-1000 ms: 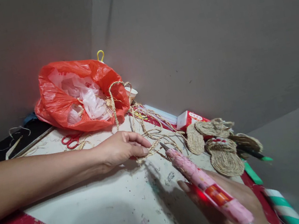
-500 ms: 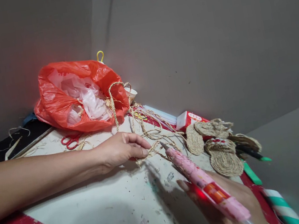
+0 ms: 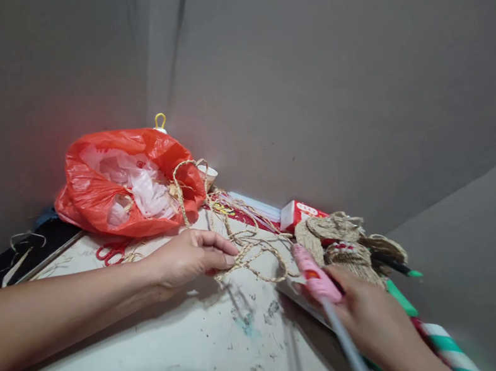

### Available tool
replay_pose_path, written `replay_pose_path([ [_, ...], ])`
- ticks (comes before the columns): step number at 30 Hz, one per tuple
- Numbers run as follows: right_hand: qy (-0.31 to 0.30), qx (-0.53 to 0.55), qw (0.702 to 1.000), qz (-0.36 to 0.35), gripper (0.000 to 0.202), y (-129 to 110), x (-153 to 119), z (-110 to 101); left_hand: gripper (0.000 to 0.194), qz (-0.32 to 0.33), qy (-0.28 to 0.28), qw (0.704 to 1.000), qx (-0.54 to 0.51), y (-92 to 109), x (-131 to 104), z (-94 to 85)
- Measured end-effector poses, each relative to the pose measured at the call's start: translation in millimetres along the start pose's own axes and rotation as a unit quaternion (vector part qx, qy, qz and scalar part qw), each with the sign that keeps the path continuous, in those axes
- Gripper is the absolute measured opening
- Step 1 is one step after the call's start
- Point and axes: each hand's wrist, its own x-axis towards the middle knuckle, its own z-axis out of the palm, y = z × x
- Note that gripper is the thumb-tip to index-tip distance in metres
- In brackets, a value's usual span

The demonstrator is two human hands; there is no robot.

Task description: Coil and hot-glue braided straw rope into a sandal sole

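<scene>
My left hand (image 3: 189, 261) pinches the end of a braided straw cord (image 3: 275, 251) between thumb and fingers, just above the white board. From there the cord lies in loose loops, and part of it arches up in front of the red bag. My right hand (image 3: 370, 311) is wrapped round a pink-covered glue gun (image 3: 312, 273), to the right of the loops. Its tip points away from me, near the coiled straw pieces (image 3: 308, 240). A long translucent glue stick (image 3: 348, 347) sticks out of its back end toward me.
At the back left stands a red plastic bag (image 3: 86, 195) with white plastic and straw inside. Red-handled scissors (image 3: 112, 253) lie before it. A paper cup (image 3: 208, 174), a red and white box (image 3: 298, 213) and a green-and-white striped roll (image 3: 449, 348) line the wall side.
My right hand has swung the glue gun away from the cord, farther forward and turned toward the straw pieces. My left hand keeps its pinch. The view has tilted up slightly.
</scene>
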Motion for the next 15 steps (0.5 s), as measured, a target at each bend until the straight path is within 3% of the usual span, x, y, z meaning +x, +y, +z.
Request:
replay_pose_path([
  [3, -0.071, -0.049, 0.996, 0.01, 0.028, 4, 8, 11, 0.011, 0.002, -0.004, 1.0, 0.011, 0, -2, 0.5],
  [7, -0.096, -0.047, 0.994, -0.004, 0.028, 11, 9, 12, 0.013, 0.002, -0.009, 1.0, 0.001, -3, -4, 2.4],
  [9, -0.039, -0.032, 0.999, -0.018, 0.03, 5, 2, 1, 0.013, 0.008, -0.011, 1.0, -0.004, -4, -6, 4.5],
  [11, 0.082, 0.032, 0.996, -0.034, 0.027, -15, -13, -14, 0.014, 0.018, -0.011, 1.0, -0.005, -5, -8, 7.4],
  [12, 0.144, 0.108, 0.983, -0.039, 0.023, -30, -23, -22, 0.014, 0.023, -0.009, 1.0, -0.003, -6, -9, 9.0],
  [15, 0.228, 0.315, 0.921, 0.025, 0.011, -80, -50, -35, 0.015, 0.043, -0.002, 0.999, 0.007, -11, -13, 14.1],
])
